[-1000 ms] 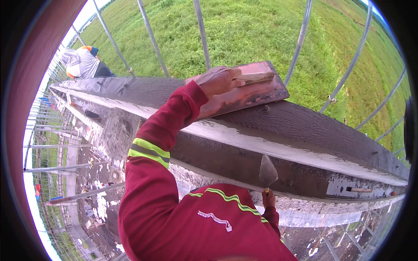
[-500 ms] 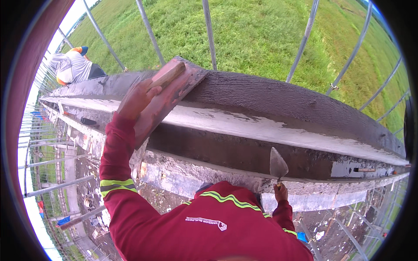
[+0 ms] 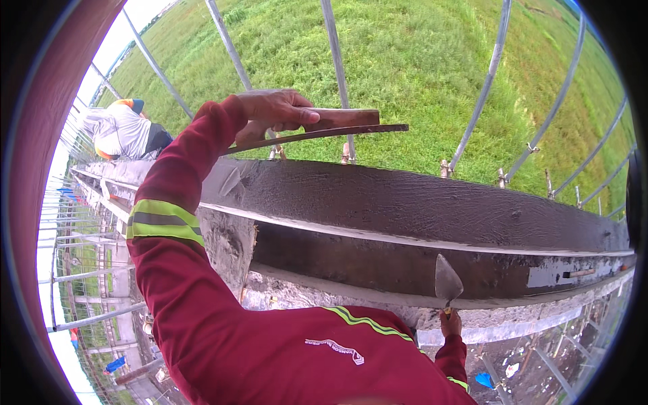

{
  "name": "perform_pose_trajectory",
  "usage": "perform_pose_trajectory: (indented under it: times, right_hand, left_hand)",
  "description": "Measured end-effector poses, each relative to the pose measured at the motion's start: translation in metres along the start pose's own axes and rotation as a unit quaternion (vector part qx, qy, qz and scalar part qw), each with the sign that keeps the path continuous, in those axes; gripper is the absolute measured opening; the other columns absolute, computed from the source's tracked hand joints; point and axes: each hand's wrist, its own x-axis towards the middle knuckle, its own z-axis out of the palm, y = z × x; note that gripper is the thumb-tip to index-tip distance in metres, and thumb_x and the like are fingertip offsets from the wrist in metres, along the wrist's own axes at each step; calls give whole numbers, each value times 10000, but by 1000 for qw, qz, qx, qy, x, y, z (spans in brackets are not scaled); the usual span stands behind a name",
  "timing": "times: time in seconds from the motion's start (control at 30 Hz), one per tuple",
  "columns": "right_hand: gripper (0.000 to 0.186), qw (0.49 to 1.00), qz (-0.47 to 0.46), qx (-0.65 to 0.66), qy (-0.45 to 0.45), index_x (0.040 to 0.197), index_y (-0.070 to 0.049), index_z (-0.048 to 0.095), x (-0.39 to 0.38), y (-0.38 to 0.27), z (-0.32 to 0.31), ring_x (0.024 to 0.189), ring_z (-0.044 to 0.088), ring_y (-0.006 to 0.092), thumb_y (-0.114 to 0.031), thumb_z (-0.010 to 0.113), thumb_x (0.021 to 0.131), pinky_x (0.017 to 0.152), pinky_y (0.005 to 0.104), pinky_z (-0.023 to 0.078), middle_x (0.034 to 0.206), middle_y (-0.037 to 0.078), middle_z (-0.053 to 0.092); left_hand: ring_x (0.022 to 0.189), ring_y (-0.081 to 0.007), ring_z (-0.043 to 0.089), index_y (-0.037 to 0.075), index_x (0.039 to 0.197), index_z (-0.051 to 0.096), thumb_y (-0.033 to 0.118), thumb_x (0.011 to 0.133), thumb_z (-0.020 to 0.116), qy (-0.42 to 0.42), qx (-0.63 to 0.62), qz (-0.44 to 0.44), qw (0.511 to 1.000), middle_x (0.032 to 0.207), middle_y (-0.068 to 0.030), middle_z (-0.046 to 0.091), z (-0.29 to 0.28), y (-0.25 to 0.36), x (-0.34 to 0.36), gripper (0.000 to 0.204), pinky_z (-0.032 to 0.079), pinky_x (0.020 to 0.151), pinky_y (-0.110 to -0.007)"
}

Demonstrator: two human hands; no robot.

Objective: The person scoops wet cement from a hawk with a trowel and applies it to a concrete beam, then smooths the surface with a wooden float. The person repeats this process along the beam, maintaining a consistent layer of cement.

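Note:
My left hand (image 3: 280, 110) is closed round the wooden handle of a plastering float (image 3: 351, 130), seen nearly edge-on. The float sits by the far edge of the wall top; whether its near end touches the mortar is hidden by my sleeve. Dark wet mortar (image 3: 405, 196) with a rough, streaked surface coats the wall top. In my right hand (image 3: 451, 324) a pointed trowel (image 3: 447, 278) stands blade up, held by its handle. Behind its blade runs a recessed channel (image 3: 364, 260) with a dark mortar face.
Metal scaffold poles (image 3: 479, 88) rise beyond the wall, with a grassy field (image 3: 405, 54) behind. Another person (image 3: 125, 128) in a grey top leans over the wall at far left. A short bar (image 3: 579, 273) juts from the channel at right. Debris-strewn ground lies far below.
My left hand has raised the float from the wall top and tipped it edge-on at the far edge. The trowel stays upright in my right hand. The view has shifted slightly.

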Motion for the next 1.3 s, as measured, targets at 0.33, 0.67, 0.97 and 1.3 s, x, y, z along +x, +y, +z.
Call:
perform_pose_trajectory:
  times: [0.33, 0.67, 0.97, 1.3]
  right_hand:
    - [456, 990, 125, -34, -63, 1039, -3, 628, -43, -5, -18, 954, 631, 452, -442, 645, 917, 846, 526, 491, 1007, 254, 666]
    - [435, 983, 173, 19, -53, 1026, -22, 607, -55, -14, -19, 938, 630, 460, -442, 641, 922, 825, 535, 491, 979, 242, 662]
    - [483, 983, 168, 65, 19, 1136, -6, 611, -48, -18, -14, 905, 662, 437, -433, 676, 919, 792, 519, 518, 1016, 215, 678]
    - [400, 975, 145, 144, 82, 998, -27, 576, -32, -12, -26, 905, 644, 446, -413, 655, 929, 768, 529, 500, 963, 208, 656]
  left_hand:
    - [680, -76, 591, 60, 973, 676, 661, 948, 553, -209, -15, 36, 977, 727, 25, 585, 23, -14, 85, 613, 492, 547, -260]
    - [592, -51, 513, 79, 910, 647, 587, 990, 545, -262, -89, 51, 960, 677, 55, 510, 76, 42, 144, 524, 420, 496, -236]
    - [583, -45, 473, 108, 933, 630, 596, 1009, 494, -266, -67, 173, 946, 695, 60, 501, 158, 174, 264, 513, 425, 503, -228]
    - [944, -206, 691, 35, 1321, 615, 494, 1027, 504, -309, -113, 223, 918, 1180, -129, 670, 256, 379, 409, 556, 570, 913, -363]
